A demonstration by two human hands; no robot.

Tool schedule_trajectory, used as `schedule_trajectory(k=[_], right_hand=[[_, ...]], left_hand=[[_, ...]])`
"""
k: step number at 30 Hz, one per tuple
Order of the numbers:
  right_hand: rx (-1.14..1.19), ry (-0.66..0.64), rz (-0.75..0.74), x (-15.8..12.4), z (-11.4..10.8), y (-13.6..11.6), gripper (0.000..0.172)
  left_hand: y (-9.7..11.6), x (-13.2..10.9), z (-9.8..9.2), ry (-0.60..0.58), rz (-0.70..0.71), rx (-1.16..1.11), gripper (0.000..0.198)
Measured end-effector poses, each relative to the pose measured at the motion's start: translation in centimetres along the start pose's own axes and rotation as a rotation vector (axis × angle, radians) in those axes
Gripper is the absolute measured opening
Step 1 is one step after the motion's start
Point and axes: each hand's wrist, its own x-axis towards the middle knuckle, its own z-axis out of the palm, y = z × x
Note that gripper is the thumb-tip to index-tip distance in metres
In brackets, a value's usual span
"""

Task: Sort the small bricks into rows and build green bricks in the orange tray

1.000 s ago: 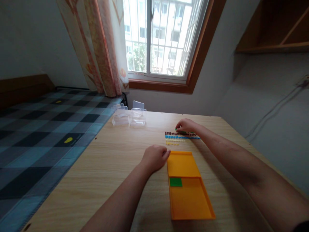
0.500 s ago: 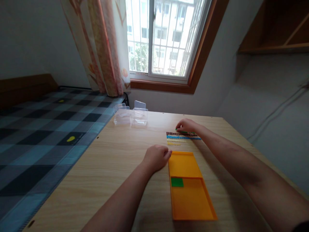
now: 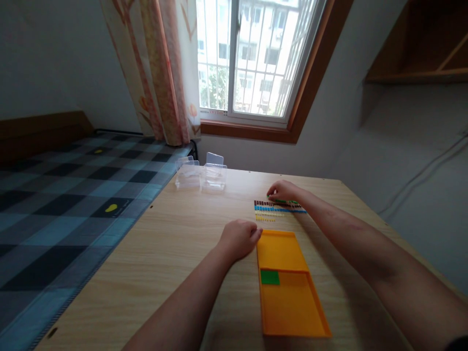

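An orange two-part tray (image 3: 287, 312) lies on the table, with a flat green square (image 3: 270, 277) in its near compartment, at the upper left corner. My left hand (image 3: 241, 238) is closed, its fingertips at the tray's far left corner; whatever it may hold is hidden. Farther back, my right hand (image 3: 283, 190) pinches close to the tabletop, with a bit of green showing at the fingertips. Under and beside it are small green pieces (image 3: 291, 201), partly covered by the hand. Rows of small dark brown pieces (image 3: 261, 203), blue pieces (image 3: 265, 208) and yellow pieces (image 3: 265, 219) lie nearer me.
Two clear plastic boxes with raised lids, a left box (image 3: 188, 179) and a right box (image 3: 214, 180), stand at the table's far left. A bed with a checked cover (image 3: 124, 187) runs along the left side. Behind the table are a window (image 3: 261, 58) and a curtain (image 3: 164, 73).
The whole view has shifted slightly, so everything appears a little farther right. Both hands keep about the same places relative to the tray and the rows.
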Motion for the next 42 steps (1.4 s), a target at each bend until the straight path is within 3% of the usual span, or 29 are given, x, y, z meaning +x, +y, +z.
schedule_trajectory(k=[4,7,9,12,16,19,22,26,33,37,42], right_hand=[[0.021,0.033,-0.012,-0.5,-0.8,-0.7,0.021],[0.056,0.095,-0.037,-2.5,-2.3,-1.7,0.023],[0.092,0.138,-0.073,-5.5,-3.3,-2.5,0.024],[0.243,0.181,-0.215,-12.1,-4.2,-4.4,0.026],[0.281,0.057,-0.309,-20.7,-3.1,-8.0,0.017],[0.234,-0.079,-0.332,-23.7,-1.2,-10.5,0.012],[0.117,-0.111,-0.343,-24.1,0.6,-12.0,0.008],[0.021,-0.117,-0.373,-23.7,1.7,-12.1,0.01],[0.034,-0.027,-0.414,-24.2,1.0,-10.4,0.017],[0.041,-0.057,-0.521,-24.1,1.2,-10.5,0.023],[0.079,-0.084,-0.54,-23.9,1.6,-10.8,0.02]], left_hand=[[-0.1,0.1,0.1,-0.003,0.005,-0.002,0.043],[-0.2,0.1,0.2,-0.003,0.016,0.002,0.043],[-0.3,0.1,0.3,0.004,0.025,0.012,0.043],[-0.1,0.1,0.2,0.006,0.037,0.028,0.043],[0.2,0.1,-0.2,-0.024,0.061,0.036,0.043],[0.5,0.0,-0.4,-0.044,0.073,0.034,0.041],[0.8,-0.2,-0.5,-0.069,0.09,0.035,0.04],[1.0,-0.5,-0.5,-0.101,0.116,0.047,0.04],[1.1,-0.4,-0.6,-0.122,0.135,0.06,0.042],[1.1,-0.3,-0.7,-0.143,0.128,0.053,0.041],[1.1,-0.2,-0.8,-0.156,0.119,0.054,0.04]])
